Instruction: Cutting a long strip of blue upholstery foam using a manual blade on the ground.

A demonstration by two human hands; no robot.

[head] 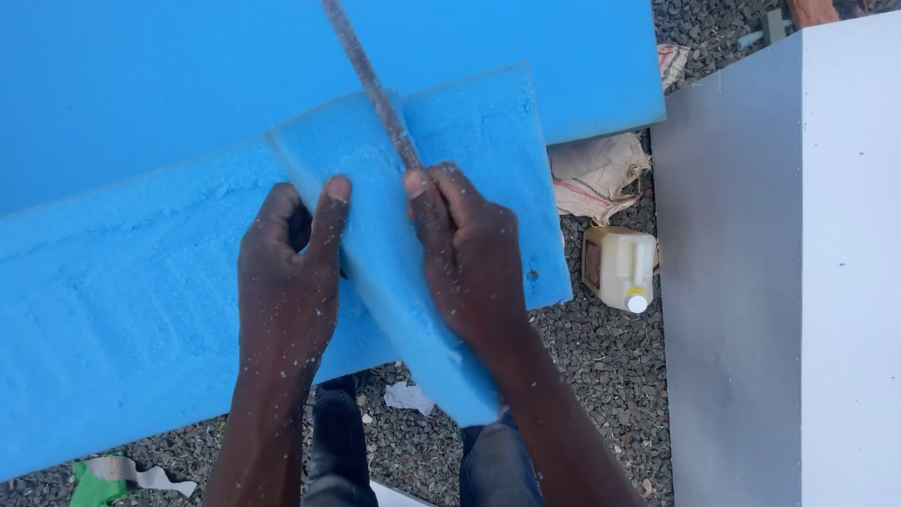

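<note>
A thick slab of blue foam lies across my lap, with a larger blue foam sheet behind it. A slit runs through the slab near its middle. My left hand grips the edge of the foam at that slit, thumb on top. My right hand is closed around the handle of a long thin blade, whose shaft slants up and away over the foam. A narrow strip of foam angles down between my hands toward my knees.
The ground is dark gravel. A pale plastic jug lies on it at the right, next to crumpled sacks. A big white block stands at the right edge. Paper scraps lie by my legs.
</note>
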